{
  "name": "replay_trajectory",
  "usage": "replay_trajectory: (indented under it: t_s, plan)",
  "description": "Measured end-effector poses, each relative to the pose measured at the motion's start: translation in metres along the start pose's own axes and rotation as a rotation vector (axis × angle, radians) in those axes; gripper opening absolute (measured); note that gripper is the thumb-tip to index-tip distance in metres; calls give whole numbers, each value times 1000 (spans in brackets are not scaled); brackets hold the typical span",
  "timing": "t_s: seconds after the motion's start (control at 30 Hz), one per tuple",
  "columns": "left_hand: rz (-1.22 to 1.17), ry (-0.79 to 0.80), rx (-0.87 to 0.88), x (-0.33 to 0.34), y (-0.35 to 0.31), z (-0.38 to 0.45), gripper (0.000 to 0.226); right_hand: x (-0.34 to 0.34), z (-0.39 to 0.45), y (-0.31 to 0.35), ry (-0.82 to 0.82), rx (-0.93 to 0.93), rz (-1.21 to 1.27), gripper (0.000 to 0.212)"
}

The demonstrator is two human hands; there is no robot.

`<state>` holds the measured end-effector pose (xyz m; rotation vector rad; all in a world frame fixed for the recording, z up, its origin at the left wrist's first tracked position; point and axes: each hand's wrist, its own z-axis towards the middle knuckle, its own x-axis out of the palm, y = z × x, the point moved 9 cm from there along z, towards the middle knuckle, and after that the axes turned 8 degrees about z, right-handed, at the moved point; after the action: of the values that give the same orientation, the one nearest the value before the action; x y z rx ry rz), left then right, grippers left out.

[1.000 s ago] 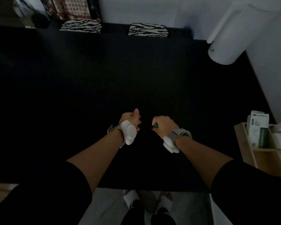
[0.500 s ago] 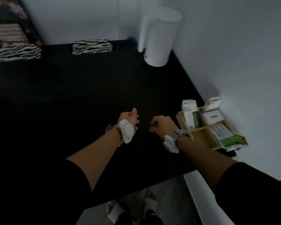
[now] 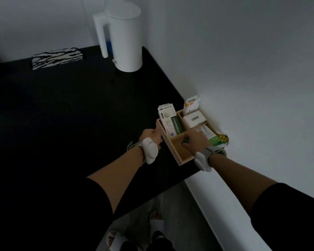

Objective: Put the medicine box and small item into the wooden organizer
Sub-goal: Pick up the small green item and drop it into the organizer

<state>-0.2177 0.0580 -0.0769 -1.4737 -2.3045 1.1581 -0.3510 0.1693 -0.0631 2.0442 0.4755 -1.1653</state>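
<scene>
The wooden organizer (image 3: 178, 159) stands on the black table's right edge against the wall. A green-and-white medicine box (image 3: 169, 122) stands upright in its far left compartment. My right hand (image 3: 195, 141) is over the near left compartment, fingers closed on a small green item (image 3: 185, 140). My left hand (image 3: 151, 136) rests against the organizer's left wall, fingers curled; whether it grips the wall I cannot tell.
More white boxes (image 3: 194, 119) and a green packet (image 3: 214, 140) fill the organizer's right compartments. A white electric kettle (image 3: 123, 37) stands at the back. A zebra-patterned cloth (image 3: 56, 57) lies at the table's far edge. The white wall runs close on the right.
The view has swung right. Both hands moved from the table's middle to the organizer; my right hand carried the small green item over the near compartment.
</scene>
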Motion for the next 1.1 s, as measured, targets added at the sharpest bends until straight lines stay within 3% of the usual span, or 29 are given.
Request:
replay_trajectory:
  t_s: [0.27, 0.43, 0.73, 1.1]
  plan:
    - [-11, -30, -26, 13, 12, 17, 41, 20, 19, -8, 46, -75, 27, 20]
    - [-16, -76, -89, 11, 27, 22, 51, 33, 25, -15, 35, -75, 45, 15]
    - [-5, -87, -121, 12, 23, 20, 51, 30, 18, -18, 105, -75, 19, 21]
    - [-16, -106, 7, -20, -18, -3, 53, -62, 7, 15, -44, 56, 102, 37]
